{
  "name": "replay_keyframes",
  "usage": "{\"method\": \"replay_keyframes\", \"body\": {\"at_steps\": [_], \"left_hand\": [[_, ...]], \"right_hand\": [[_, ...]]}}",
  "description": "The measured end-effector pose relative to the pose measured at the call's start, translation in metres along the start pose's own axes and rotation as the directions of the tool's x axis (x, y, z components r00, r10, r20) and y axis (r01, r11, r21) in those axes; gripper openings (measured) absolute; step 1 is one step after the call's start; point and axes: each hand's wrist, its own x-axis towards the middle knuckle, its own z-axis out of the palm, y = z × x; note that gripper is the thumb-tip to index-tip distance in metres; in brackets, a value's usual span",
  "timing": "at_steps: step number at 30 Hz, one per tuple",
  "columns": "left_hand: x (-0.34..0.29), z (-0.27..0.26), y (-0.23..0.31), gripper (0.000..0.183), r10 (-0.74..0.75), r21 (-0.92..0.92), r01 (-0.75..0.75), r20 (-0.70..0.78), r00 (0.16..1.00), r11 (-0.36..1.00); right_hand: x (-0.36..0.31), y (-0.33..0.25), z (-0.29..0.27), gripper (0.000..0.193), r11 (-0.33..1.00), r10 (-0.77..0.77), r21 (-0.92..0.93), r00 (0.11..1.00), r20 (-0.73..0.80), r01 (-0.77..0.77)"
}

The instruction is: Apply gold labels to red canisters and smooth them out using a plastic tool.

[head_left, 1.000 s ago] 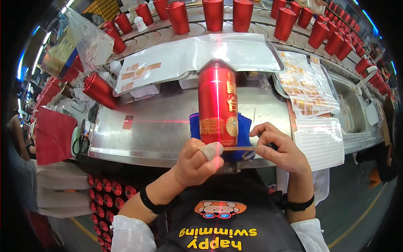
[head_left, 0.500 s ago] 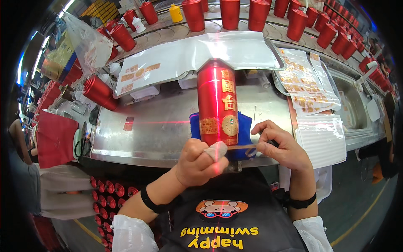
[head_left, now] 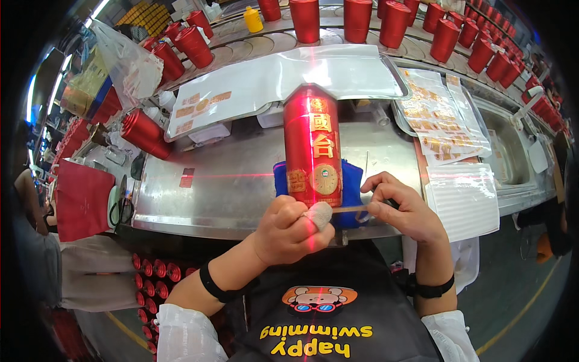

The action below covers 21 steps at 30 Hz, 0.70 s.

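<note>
A red bottle [head_left: 301, 145] with gold characters and a round gold label lies with its near end toward me, over a blue cloth [head_left: 351, 181]. At that near end, my left hand [head_left: 289, 229] is closed, its thumb wrapped in a pale cover. A thin brownish strip [head_left: 348, 210] runs from the left thumb across to my right hand [head_left: 403, 208], whose thumb and forefinger pinch its other end beside a clear loop. What lies inside the left fist is partly hidden. A red laser line falls along the bottle and the left hand.
Behind the bottle lies a tray with a white sheet [head_left: 259, 78]; gold label sheets [head_left: 431, 114] lie at right. Red canisters [head_left: 304, 21] stand on a conveyor at the back. Another red canister [head_left: 146, 134] leans at left. A sink [head_left: 505, 160] is at far right.
The bottle has turned slightly, so its gold characters and round label sit farther left. My left hand has shifted slightly right. On the conveyor, the canisters have moved right.
</note>
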Motion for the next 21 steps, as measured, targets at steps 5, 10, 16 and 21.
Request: {"method": "replay_keyframes", "body": {"at_steps": [5, 10, 16, 21], "left_hand": [[0.0003, -0.0002, -0.0002, 0.031, -0.108, -0.092, 0.097, -0.114, 0.988, 0.991], [0.0034, -0.0039, 0.0047, 0.029, -0.053, -0.009, 0.053, -0.025, 0.998, 0.999], [0.0077, -0.0018, 0.0014, 0.029, -0.013, -0.049, 0.013, -0.008, 1.000, 0.999], [0.0055, -0.0015, 0.0068, 0.032, -0.106, -0.087, 0.099, -0.078, 0.991, 0.991]], "right_hand": [[-0.0021, -0.0001, -0.0004, 0.019, 0.999, -0.036, -0.031, 0.999, -0.008, 0.035], [-0.0049, 0.0006, -0.0009, 0.020, 1.000, 0.001, 0.002, 1.000, -0.006, -0.001], [-0.0064, 0.0027, -0.0006, 0.020, 0.999, -0.032, 0.002, 0.999, -0.009, 0.032], [-0.0075, 0.0020, -0.0029, 0.020, 1.000, -0.030, 0.004, 1.000, -0.007, 0.030]]}}
